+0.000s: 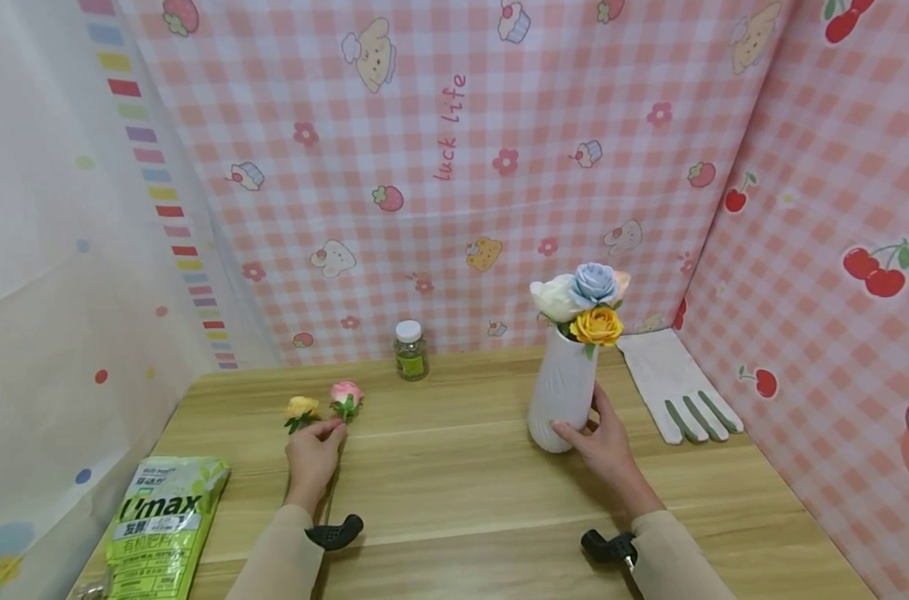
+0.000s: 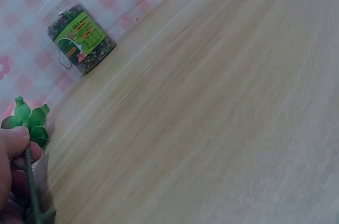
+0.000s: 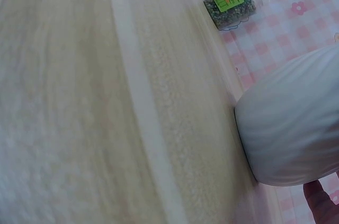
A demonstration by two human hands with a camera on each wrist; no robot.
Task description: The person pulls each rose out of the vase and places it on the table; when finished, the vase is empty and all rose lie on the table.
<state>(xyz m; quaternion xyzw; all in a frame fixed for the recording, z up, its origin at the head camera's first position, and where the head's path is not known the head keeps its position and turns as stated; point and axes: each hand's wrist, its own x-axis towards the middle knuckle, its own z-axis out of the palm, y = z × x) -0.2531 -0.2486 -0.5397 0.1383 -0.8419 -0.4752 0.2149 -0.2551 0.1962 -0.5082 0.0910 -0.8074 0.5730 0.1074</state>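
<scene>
- Head view: The left hand (image 1: 313,460) had its fingers pinched below the bloom of the pink flower (image 1: 347,395), which pointed to 1 o'clock; the stem ran back toward 7 o'clock.
- Head view: The white vase (image 1: 561,396) stood at about 3 o'clock from those fingers, well apart across the desk (image 1: 439,475). Its long axis leaned between 12 and 1 o'clock, blooms filling its mouth.
- Head view: The right hand (image 1: 610,446), the nearer one, had its fingers clamped round the lower vase.
- Left wrist view: Thumb and finger pressed together on the stem (image 2: 32,176), which trailed between 5 and 6 o'clock; the jar (image 2: 82,39) sat at 1 o'clock.
- Right wrist view: The vase lay at 11 o'clock from the visible fingertip; full grip could not be verified here.
</scene>
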